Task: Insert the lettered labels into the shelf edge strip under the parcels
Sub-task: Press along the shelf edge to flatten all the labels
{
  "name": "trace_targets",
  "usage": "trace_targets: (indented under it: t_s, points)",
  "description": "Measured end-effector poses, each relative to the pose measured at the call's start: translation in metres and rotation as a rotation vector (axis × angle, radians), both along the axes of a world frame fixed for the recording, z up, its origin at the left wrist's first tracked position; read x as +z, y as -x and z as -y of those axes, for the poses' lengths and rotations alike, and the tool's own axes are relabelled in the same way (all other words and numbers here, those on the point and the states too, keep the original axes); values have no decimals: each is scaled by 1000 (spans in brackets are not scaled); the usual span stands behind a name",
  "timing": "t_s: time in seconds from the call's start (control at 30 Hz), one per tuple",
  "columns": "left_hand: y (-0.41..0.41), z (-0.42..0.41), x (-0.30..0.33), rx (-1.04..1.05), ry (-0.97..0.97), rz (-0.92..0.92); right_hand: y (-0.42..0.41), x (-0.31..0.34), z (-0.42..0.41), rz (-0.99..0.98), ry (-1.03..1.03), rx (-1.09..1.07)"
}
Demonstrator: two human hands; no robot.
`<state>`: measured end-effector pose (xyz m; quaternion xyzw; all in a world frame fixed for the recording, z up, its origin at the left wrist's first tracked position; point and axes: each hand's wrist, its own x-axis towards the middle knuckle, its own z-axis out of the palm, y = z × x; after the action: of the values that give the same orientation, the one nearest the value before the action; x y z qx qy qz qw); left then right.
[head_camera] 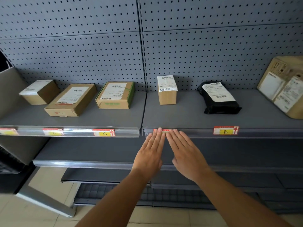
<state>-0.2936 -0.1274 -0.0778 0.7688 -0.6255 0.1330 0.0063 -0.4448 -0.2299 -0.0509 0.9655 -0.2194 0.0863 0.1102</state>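
a red-and-yellow label [164,131] sits in the shelf edge strip [193,133], right under the small upright box [167,90]. most of it is covered by fingertips, so its letter can't be read. both hands are flat, fingers straight and close together, pressing on the strip rather than pinching anything: the left hand [150,154] covers the label's left end, the right hand [184,156] its right end, and the two sets of fingertips nearly touch over the middle. along the same strip to the right is the label marked e [226,130], below the black parcel [218,98]. on the left bay's clear strip [78,131] sit the label marked c [104,132] under the green-taped box [115,95], a pale label marked b [53,131], and another label [8,131] at the far left edge. the grey shelf [188,115] holds all the parcels.
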Motion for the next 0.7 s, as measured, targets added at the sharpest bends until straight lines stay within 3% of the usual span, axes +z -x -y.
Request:
trace_targets:
  t_s: [0.33, 0.7]
  points:
    - [1, -2, 0, 0, -22, -4, -3, 6, 3, 7, -38, 36]
    - [0, 10, 20, -5, 49, -83, -23, 18, 0, 167, -140, -15]
